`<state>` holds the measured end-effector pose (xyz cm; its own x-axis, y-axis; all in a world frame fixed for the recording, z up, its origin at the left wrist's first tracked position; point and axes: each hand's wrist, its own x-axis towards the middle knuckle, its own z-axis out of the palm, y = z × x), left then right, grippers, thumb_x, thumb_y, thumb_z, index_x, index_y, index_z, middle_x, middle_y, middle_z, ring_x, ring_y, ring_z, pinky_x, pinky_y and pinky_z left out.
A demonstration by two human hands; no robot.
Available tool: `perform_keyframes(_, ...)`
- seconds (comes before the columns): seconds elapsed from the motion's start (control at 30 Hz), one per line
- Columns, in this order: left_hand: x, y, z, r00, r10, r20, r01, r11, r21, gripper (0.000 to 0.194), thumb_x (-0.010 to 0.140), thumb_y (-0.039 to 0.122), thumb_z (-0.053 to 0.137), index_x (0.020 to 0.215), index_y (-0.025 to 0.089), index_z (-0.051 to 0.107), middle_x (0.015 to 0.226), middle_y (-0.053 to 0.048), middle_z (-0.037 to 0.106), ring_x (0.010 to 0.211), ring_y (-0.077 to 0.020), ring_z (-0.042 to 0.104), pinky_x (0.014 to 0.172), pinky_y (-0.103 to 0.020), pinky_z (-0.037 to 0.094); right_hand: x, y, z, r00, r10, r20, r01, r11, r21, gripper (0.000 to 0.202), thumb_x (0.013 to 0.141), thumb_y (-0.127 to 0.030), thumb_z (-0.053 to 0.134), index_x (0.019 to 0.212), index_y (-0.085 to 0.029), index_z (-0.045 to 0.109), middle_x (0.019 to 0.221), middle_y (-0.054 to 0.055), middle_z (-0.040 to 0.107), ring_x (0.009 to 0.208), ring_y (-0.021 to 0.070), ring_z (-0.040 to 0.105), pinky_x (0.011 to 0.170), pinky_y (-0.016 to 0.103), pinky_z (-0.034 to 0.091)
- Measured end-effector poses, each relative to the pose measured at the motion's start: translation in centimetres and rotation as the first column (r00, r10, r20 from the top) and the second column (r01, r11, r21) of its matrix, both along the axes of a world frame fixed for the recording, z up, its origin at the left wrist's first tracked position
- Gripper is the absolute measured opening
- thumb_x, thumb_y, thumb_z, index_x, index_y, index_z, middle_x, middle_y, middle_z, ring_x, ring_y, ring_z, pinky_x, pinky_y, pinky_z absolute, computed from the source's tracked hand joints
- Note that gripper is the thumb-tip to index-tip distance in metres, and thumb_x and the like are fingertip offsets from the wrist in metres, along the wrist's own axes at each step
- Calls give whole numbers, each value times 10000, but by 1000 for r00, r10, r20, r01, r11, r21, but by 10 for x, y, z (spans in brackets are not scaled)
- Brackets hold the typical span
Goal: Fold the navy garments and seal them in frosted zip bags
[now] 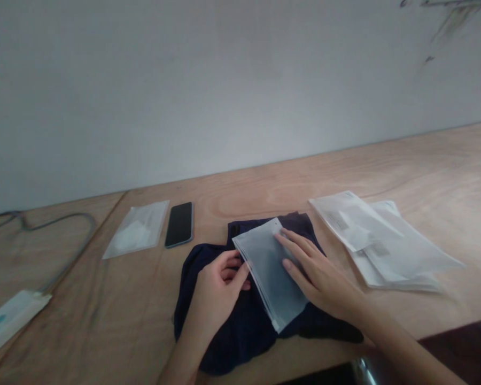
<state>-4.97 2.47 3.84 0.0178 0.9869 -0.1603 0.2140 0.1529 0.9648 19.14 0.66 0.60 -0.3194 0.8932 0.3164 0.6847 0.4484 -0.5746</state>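
A frosted translucent zip bag [270, 275] lies tilted on top of a dark navy piece of cloth [240, 334], which looks like a folded garment. The bag's zip strip runs along its left edge, with a small slider at the bottom corner. My left hand [220, 289] pinches that left edge between thumb and fingers. Stretched out and a little spread, the fingers of my right hand [315, 270] rest flat on the bag's upper right side. Whether anything is inside the bag I cannot tell for sure; the navy colour shows through it.
On the wooden table [124, 315], several more frosted bags [369, 235] lie overlapping at the right. A phone [179, 224] and another frosted bag [138, 230] lie left of the cloth. A white power strip [14, 321] with a grey cable [78, 251] is at far left. Behind stands a wall [224, 91].
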Motion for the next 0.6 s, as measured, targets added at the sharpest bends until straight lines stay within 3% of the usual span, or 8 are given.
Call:
perform_keyframes(0.13, 16, 7, -10, 996, -7, 90, 5, 1000, 20, 265, 778, 314, 877, 973, 157, 787, 1003, -122, 820, 869, -260, 791, 803, -334, 642, -11, -4, 0, 1000, 1, 7, -1, 999, 41, 581, 1103, -337, 450, 1656, -209, 324, 1675, 172, 406, 1564, 287, 378, 1245, 566, 405)
perform_keyframes(0.27, 27, 10, -11, 985, -26, 169, 23, 1000, 16, 302, 789, 343, 873, 1013, 167, 772, 1063, -122, 817, 983, -266, 783, 944, -360, 615, -14, -5, 0, 1000, -17, 10, 16, 998, 54, 606, 1095, -333, 465, 1662, -195, 304, 1668, 178, 414, 1548, 289, 407, 1233, 548, 429)
perform_keyframes(0.37, 17, 2, -8, 983, -5, 182, 3, 1000, 10, 373, 827, 356, 827, 1137, 181, 717, 1077, -112, 804, 911, -246, 791, 855, -354, 643, -4, -11, 4, 1000, -26, 12, 25, 998, 63, 617, 1087, -316, 476, 1666, -223, 283, 1670, 166, 404, 1542, 294, 411, 1222, 561, 438)
perform_keyframes(0.47, -2, -19, -8, 1000, 20, -2, -20, 1000, 11, 295, 876, 414, 762, 1062, 199, 682, 924, -52, 769, 633, -172, 742, 588, -256, 606, 6, -25, 9, 1000, 21, 7, -22, 996, 84, 542, 1053, -260, 530, 1581, -239, 409, 1630, 163, 423, 1485, 306, 462, 1170, 557, 492)
perform_keyframes(0.53, -10, -36, -8, 985, -94, -145, 79, 991, -105, 318, 906, 508, 702, 927, 191, 685, 718, -4, 687, 453, -137, 641, 406, -207, 479, 9, -36, 12, 995, 97, 31, -100, 988, 121, 429, 1016, -204, 582, 1441, -244, 541, 1539, 157, 490, 1391, 314, 524, 1103, 548, 538)
perform_keyframes(0.6, -11, -49, -6, 950, -245, -193, 191, 947, -260, 409, 909, 583, 661, 836, 182, 699, 616, 13, 625, 384, -120, 573, 334, -189, 383, 7, -44, 15, 981, 173, 84, -186, 967, 174, 326, 985, -139, 609, 1296, -236, 625, 1405, 144, 572, 1288, 316, 564, 1049, 549, 554)
